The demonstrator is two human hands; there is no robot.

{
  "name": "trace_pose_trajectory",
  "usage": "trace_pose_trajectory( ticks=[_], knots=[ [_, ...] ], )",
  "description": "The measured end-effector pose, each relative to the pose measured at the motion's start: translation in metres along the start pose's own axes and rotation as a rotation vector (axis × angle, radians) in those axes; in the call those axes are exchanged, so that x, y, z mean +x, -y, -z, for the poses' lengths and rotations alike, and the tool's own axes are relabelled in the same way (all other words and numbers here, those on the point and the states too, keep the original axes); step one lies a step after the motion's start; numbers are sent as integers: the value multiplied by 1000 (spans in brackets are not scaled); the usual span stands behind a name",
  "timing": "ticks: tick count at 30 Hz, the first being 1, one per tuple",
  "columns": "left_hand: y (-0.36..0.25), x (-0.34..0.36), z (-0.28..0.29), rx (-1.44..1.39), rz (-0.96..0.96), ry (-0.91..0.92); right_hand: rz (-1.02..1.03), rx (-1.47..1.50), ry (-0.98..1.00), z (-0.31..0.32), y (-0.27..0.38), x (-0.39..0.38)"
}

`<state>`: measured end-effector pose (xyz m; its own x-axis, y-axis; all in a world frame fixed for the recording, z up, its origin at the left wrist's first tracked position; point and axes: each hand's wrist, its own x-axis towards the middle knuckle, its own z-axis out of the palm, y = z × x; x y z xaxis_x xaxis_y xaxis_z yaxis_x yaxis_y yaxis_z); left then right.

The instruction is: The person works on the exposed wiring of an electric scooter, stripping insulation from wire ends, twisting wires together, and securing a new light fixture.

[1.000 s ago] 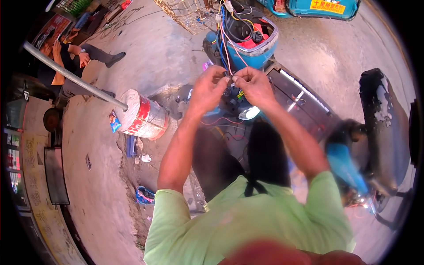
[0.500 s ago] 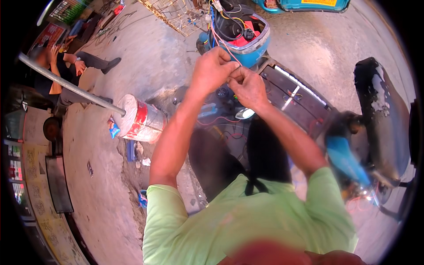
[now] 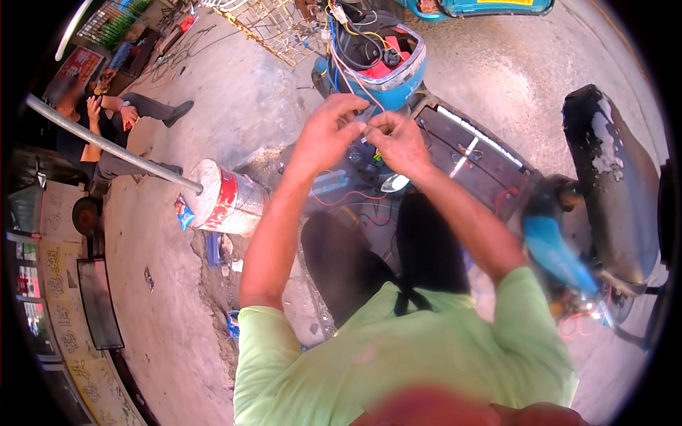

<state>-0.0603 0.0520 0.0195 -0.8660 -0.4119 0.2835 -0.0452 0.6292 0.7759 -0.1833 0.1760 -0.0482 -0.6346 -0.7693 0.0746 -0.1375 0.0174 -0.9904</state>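
- Pink wire (image 3: 374, 100): located just beyond my fingertips, in front of my body. Its lower end meets my right hand; its long axis runs away from me, slanting to my left.
- Right hand (image 3: 400, 144): nearer of the two to the wire. Thumb and forefinger are pinched together, apparently grasping the lower end; the exact contact is hidden.
- Left hand (image 3: 328, 133): just left of that end, thumb tip touching or nearly touching the right fingertips. Forefinger and thumb are curled with a greyish bit between them, too small to identify; I cannot tell whether it is grasped.
- Teal housing (image 3: 401, 91): beyond both hands, its hollow facing up. The wire passes along its left side.
- White connector (image 3: 339, 14): farther out, among the bundled wires.
- Metal basket (image 3: 264, 37): left of the housing, well apart from my hands.
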Motion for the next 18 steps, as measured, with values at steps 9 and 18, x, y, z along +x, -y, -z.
trace_pose_trajectory(
  ticks=[9, 18],
  knots=[
    [5, 8, -1, -66, 99, 20, -37, -1, -3, 0, 4, -2],
    [-6, -1, 14, 75, -63, 78, -69, 57, 32, 4, 7, 0]
  ],
)
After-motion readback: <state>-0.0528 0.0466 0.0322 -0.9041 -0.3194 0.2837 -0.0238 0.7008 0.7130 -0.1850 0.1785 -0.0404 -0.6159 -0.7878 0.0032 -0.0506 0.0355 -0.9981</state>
